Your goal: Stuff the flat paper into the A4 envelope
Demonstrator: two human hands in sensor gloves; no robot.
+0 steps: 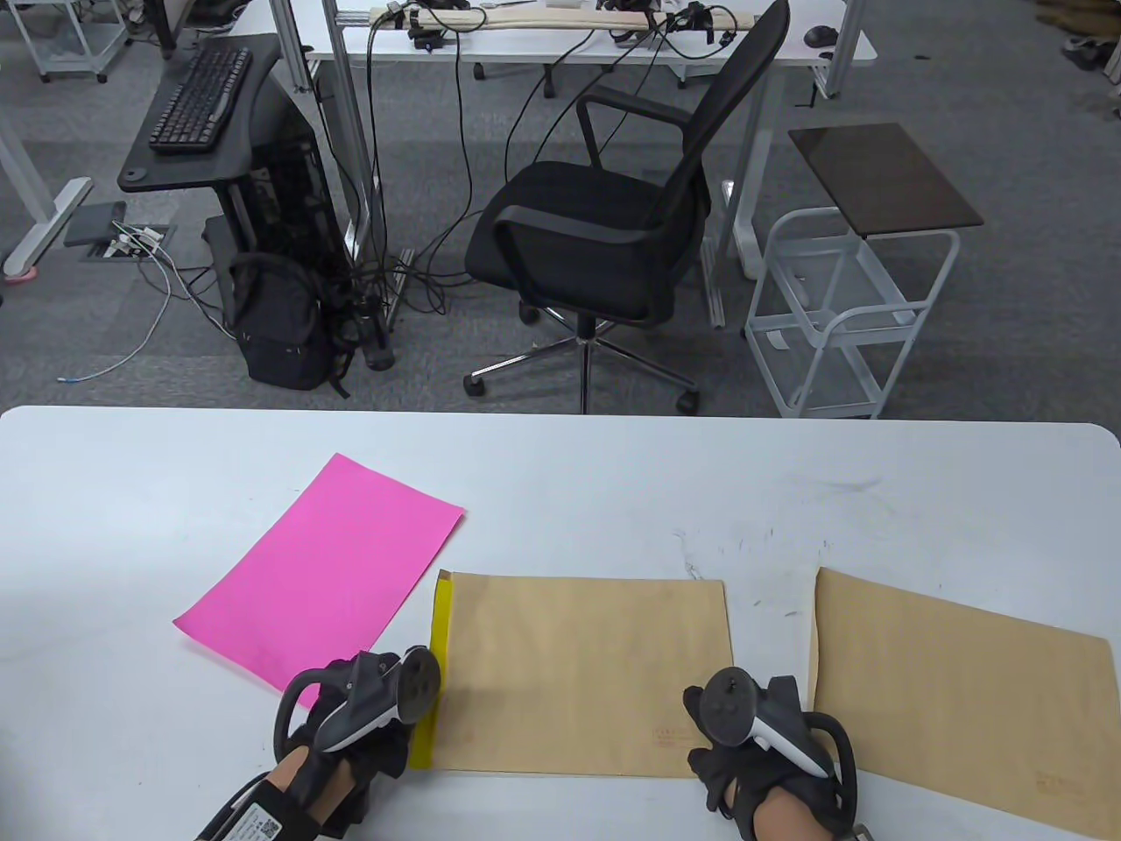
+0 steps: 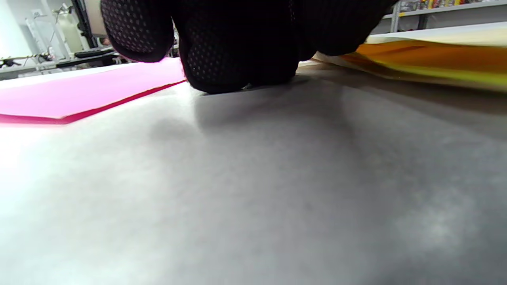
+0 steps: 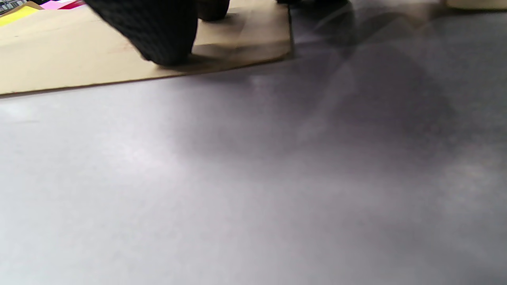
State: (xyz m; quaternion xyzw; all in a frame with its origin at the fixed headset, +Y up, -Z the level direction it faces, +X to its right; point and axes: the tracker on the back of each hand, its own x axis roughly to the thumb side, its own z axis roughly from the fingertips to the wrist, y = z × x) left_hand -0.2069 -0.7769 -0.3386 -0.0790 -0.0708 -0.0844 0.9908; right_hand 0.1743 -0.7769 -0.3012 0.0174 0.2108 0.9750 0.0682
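Note:
A brown A4 envelope (image 1: 587,674) lies flat near the table's front edge, with its mouth to the left. A yellow sheet (image 1: 440,631) sticks out of that mouth as a narrow strip. My left hand (image 1: 368,727) sits at the strip's near end. In the left wrist view its fingertips (image 2: 222,51) touch the table right beside the raised yellow sheet (image 2: 435,63), and any grip is hidden. My right hand (image 1: 753,745) is at the envelope's near right corner, where a finger (image 3: 158,31) presses down on the envelope (image 3: 59,59).
A pink sheet (image 1: 324,569) lies slanted on the white table (image 1: 613,482), left of the envelope and close to my left hand. A second brown envelope (image 1: 955,692) lies at the right. Beyond the table's far edge stand an office chair (image 1: 604,236) and a white cart (image 1: 849,307).

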